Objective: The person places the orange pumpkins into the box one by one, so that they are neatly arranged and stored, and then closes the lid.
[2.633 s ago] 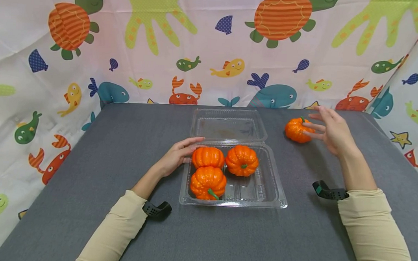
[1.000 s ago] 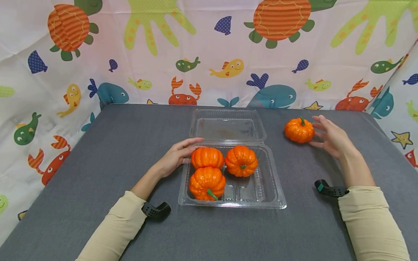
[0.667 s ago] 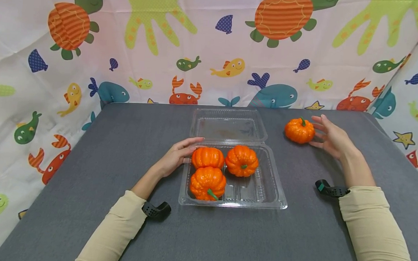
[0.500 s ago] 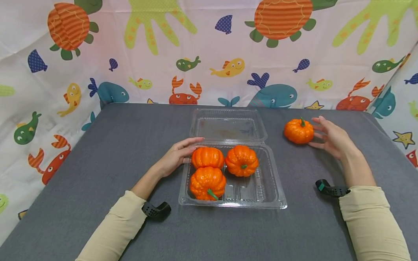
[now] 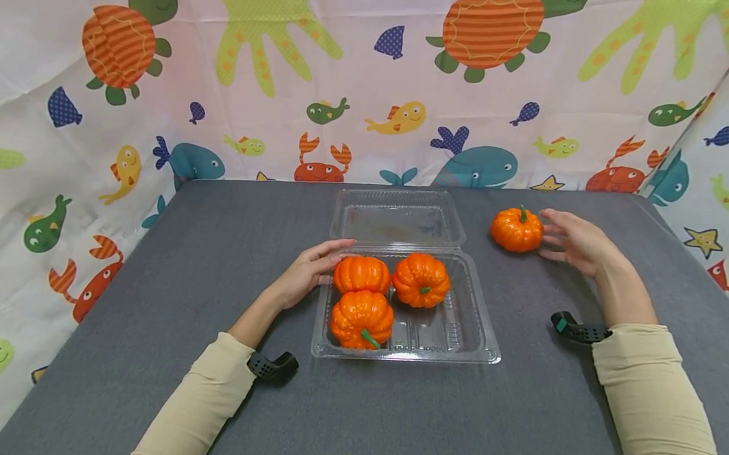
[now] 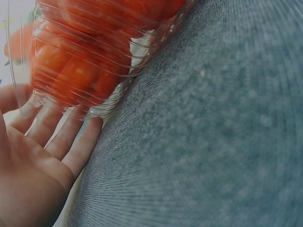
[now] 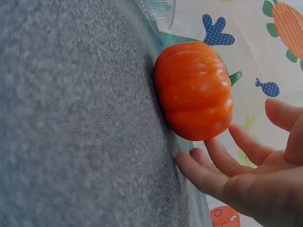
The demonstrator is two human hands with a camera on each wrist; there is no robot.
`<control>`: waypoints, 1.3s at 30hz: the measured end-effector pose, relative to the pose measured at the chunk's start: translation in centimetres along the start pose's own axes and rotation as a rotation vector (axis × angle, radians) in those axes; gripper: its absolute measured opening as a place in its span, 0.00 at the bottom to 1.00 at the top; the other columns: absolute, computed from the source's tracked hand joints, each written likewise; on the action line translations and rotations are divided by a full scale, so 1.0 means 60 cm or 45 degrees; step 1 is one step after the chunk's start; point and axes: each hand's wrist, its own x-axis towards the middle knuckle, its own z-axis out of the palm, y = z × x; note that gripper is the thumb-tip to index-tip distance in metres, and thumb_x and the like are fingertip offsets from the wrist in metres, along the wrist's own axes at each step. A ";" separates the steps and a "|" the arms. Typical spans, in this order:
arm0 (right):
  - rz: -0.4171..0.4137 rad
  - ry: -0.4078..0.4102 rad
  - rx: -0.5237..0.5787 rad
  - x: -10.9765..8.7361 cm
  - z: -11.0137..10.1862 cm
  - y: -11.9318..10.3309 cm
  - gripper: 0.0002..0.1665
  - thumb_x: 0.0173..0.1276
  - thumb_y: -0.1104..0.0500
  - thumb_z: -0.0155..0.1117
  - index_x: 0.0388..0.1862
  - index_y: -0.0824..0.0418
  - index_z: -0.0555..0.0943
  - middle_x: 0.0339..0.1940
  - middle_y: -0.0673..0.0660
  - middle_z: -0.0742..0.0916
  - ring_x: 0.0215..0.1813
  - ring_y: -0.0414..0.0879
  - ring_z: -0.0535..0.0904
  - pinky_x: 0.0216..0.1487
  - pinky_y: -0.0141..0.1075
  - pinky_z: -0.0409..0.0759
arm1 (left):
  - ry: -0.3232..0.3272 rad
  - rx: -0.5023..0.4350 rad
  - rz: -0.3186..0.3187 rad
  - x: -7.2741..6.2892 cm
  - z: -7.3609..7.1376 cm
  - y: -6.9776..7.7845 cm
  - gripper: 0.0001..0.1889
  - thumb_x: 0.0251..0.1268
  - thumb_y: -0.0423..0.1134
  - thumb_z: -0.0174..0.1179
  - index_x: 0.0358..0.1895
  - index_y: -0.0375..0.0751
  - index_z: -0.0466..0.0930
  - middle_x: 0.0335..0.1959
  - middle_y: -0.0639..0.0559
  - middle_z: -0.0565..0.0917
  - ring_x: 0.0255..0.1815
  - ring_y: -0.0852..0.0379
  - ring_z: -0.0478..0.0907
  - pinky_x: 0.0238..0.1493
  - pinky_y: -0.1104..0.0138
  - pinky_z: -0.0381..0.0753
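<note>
In the head view, a small orange pumpkin with a green stem [image 5: 517,230] sits on the table at the back right. My right hand [image 5: 580,243] is at its right side, fingers spread and extended; in the right wrist view the fingertips touch or nearly touch the pumpkin [image 7: 194,92]. A clear plastic clamshell container [image 5: 433,341] lies with its lid [image 5: 400,219] folded back. Three pumpkins stand in its tray: a back left one [image 5: 362,274], a front left one [image 5: 362,319] and a back right one [image 5: 422,280]. My left hand [image 5: 303,274] rests its extended fingers against the tray's left side.
A grey cloth [image 5: 255,421] covers the table. Behind and beside it hangs a white curtain [image 5: 360,69] printed with sea animals. Both forearms wear beige sleeves, with a black strap on the left wrist [image 5: 272,367] and on the right wrist [image 5: 578,330].
My right hand has come down beside the loose pumpkin, which has shifted slightly left and toward me with the fingers at its side. The left hand and the container have stayed still.
</note>
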 end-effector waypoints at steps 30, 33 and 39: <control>-0.032 -0.004 -0.079 0.011 0.014 0.003 0.51 0.69 0.36 0.49 0.78 0.61 0.43 0.76 0.62 0.49 0.70 0.57 0.52 0.63 0.49 0.64 | 0.020 0.006 -0.016 0.002 0.001 0.005 0.24 0.75 0.37 0.44 0.71 0.35 0.61 0.63 0.36 0.70 0.52 0.54 0.76 0.45 0.63 0.78; -0.018 -0.033 -0.128 0.013 0.012 0.004 0.52 0.69 0.38 0.53 0.78 0.62 0.42 0.76 0.64 0.49 0.70 0.58 0.51 0.61 0.47 0.67 | 0.017 0.009 -0.008 0.001 0.000 0.004 0.24 0.75 0.37 0.44 0.71 0.35 0.61 0.63 0.36 0.70 0.53 0.54 0.76 0.45 0.63 0.78; -0.016 -0.044 -0.132 0.015 0.014 0.007 0.53 0.69 0.39 0.54 0.78 0.58 0.39 0.76 0.65 0.46 0.70 0.58 0.52 0.61 0.47 0.68 | 0.007 0.012 -0.006 0.000 0.000 0.002 0.24 0.75 0.38 0.45 0.71 0.35 0.60 0.64 0.36 0.69 0.54 0.54 0.75 0.45 0.64 0.79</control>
